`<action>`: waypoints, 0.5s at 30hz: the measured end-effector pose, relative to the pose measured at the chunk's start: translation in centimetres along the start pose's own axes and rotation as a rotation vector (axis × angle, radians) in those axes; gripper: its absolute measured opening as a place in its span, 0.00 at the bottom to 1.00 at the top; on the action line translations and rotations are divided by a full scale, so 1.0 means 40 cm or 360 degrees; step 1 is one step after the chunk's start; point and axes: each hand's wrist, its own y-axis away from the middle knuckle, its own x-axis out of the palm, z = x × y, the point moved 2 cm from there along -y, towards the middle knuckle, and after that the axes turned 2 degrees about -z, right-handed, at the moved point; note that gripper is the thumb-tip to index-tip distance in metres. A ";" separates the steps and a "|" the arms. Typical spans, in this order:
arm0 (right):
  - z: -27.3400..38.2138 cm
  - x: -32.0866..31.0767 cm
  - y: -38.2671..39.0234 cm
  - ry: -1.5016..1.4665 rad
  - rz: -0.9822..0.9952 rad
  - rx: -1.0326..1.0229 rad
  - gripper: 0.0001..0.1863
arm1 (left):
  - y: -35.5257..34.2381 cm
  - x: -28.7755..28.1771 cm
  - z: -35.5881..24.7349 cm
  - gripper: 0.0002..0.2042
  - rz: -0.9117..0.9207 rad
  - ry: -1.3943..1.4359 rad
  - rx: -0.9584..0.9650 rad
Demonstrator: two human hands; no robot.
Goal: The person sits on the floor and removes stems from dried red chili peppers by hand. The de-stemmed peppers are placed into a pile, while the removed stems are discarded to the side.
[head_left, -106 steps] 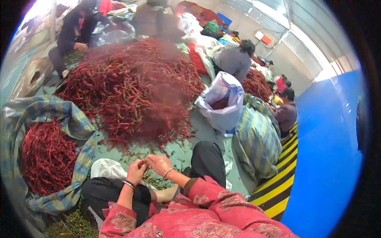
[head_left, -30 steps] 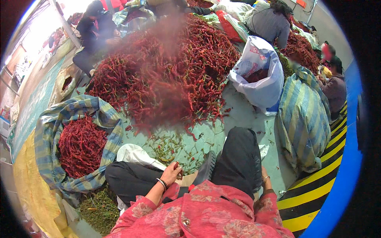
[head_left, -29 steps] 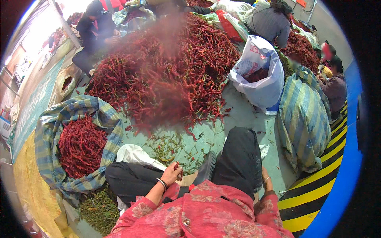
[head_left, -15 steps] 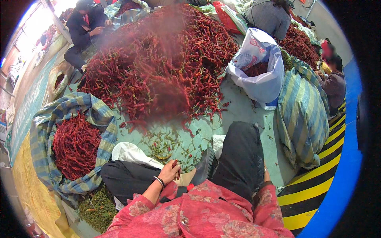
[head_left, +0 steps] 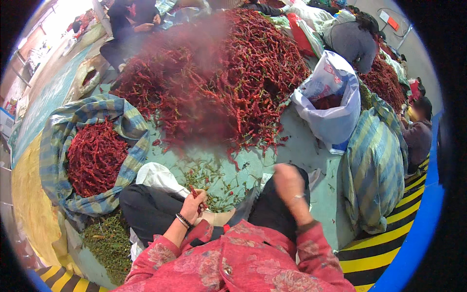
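Observation:
My left hand is closed around a few dried red chilies, just above my folded left leg. Blurred by motion, my right hand is raised over my right knee, and its fingers are too smeared to read. In front of me rises a big heap of red chilies, its middle partly veiled by a smudge in the view. Pulled-off green stems lie scattered on the pale green floor between my legs and the heap. To my left a blue-and-tan checked sack stands wide, with red chilies inside.
A white sack with some chilies and a full striped sack stand on the right. Green stems are piled by my left leg. Co-workers sit at the far left, far right and beyond the heap. Yellow-black floor stripes edge the right.
My right hand has come up from beside my right leg to over the knee. My left hand still holds chilies, raised a little. The whole view has shifted slightly.

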 end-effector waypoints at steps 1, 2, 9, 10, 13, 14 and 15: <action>0.070 0.081 -0.007 -0.0132 0.0417 -0.0159 0.10 | 0.005 -0.008 0.002 0.07 -0.0010 -0.0077 0.0041; 0.106 0.162 0.000 -0.0293 0.0559 -0.0463 0.11 | 0.010 -0.001 0.002 0.07 0.0006 -0.0152 0.0081; 0.237 0.355 0.041 0.0256 0.1163 -0.0975 0.10 | 0.054 0.014 0.015 0.05 0.0053 0.0055 -0.0020; 0.235 0.394 0.051 0.0251 0.1174 -0.1006 0.10 | 0.051 0.013 0.017 0.05 0.0065 0.0076 -0.0011; 0.216 0.428 0.057 0.0336 0.1240 -0.0880 0.11 | 0.048 0.011 0.030 0.05 0.0055 -0.0081 0.0012; 0.207 0.421 0.051 0.0353 0.1285 -0.0844 0.10 | 0.049 0.010 0.034 0.05 0.0023 -0.0113 0.0032; 0.217 0.378 0.041 0.0160 0.1169 -0.0705 0.09 | 0.054 0.001 0.035 0.05 -0.0020 -0.0144 0.0055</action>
